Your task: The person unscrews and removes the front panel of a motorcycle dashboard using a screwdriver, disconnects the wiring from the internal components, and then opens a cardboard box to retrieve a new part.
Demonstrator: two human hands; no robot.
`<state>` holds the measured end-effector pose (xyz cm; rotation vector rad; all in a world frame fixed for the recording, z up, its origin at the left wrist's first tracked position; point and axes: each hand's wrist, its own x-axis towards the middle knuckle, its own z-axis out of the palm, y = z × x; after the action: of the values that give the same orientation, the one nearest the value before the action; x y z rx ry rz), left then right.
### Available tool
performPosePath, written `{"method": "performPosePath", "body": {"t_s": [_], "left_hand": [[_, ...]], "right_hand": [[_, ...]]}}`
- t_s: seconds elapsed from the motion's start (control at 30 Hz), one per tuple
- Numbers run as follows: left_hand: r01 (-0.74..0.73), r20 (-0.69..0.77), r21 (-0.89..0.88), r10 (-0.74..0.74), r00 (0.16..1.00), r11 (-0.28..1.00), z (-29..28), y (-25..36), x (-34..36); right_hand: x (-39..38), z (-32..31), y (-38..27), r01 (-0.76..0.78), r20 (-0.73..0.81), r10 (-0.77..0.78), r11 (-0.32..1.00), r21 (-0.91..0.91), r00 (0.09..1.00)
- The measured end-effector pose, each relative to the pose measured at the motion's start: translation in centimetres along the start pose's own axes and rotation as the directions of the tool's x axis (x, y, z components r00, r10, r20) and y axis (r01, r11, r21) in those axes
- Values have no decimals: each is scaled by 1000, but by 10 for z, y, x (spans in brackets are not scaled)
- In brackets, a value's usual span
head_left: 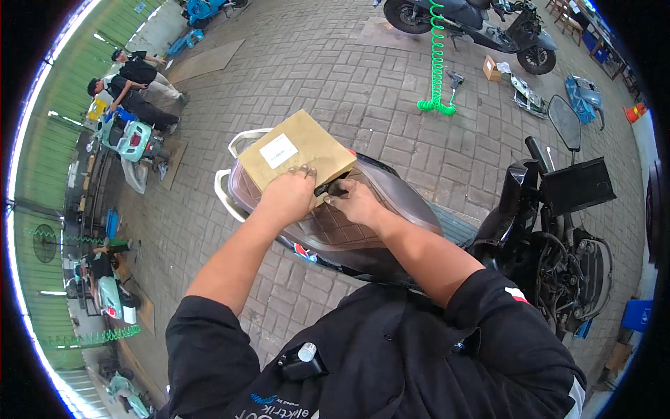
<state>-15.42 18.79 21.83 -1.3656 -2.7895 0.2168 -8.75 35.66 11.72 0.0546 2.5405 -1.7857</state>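
Note:
A brown cardboard box [314, 143] with a white label lies tilted on the brown quilted seat [342, 234] of a scooter in front of me. My left hand [288, 197] holds the box at its near edge, with the fingers bent over the top face. At the box's near right side, my right hand [356, 204] has its fingers curled in beside a gap. Something dark [322, 189] shows in that gap between my hands. What the right fingertips pinch is too small and partly hidden to make out.
A cream grab rail [223, 188] rises at the seat's left end. To the right are the stripped handlebar area, a black panel [578, 186] and a mirror [564, 122]. A green coiled hose [437, 63] hangs ahead near a power tool [455, 80]. Two people [132, 80] are by a mint scooter.

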Motion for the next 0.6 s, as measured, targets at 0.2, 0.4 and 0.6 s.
{"method": "performPosePath", "body": {"t_s": [0.2,0.4,0.6], "left_hand": [[173,19,-154,-172,985,973,-115,-17,20],[291,-68,-412,-347,935,863,-178,-78,18],[375,-264,-349,-474,840,859,-133,-124,23]], "right_hand": [[-3,-7,-1,-82,58,80,996,46,995],[-25,-15,14,3,18,-1,997,-75,1000],[-39,-28,-1,121,8,-126,930,-346,992]]}}
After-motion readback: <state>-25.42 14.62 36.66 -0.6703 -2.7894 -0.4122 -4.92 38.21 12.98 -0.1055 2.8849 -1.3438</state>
